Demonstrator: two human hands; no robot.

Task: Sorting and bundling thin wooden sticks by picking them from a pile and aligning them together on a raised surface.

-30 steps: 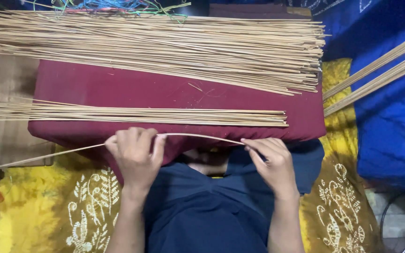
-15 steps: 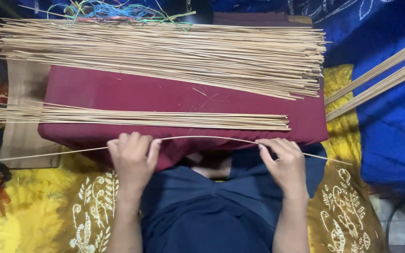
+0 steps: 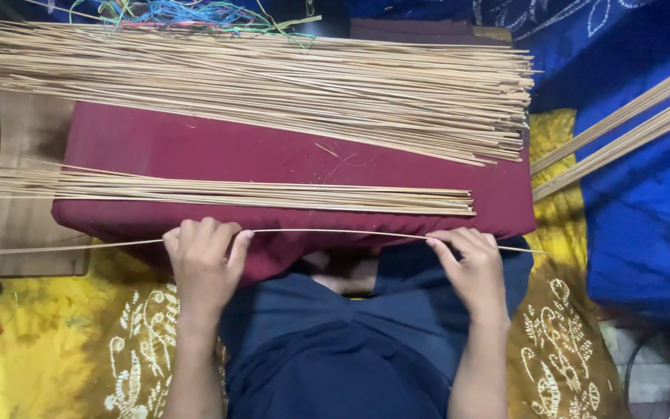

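Pale bamboo, the single thin splint (image 3: 327, 231) we hold spans the near edge of the maroon cushion (image 3: 219, 151), bowing slightly between our left hand (image 3: 203, 260) at eight o'clock and right hand (image 3: 471, 260) at four, both pinched closed on it. It looks light, springy, easily snapped; holding near both ends seems wise. More splints (image 3: 273, 81) lie at twelve.

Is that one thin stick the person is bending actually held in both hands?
Touching. The head view shows the left hand closed over the thin stick and the right hand pinching it at the fingertips.
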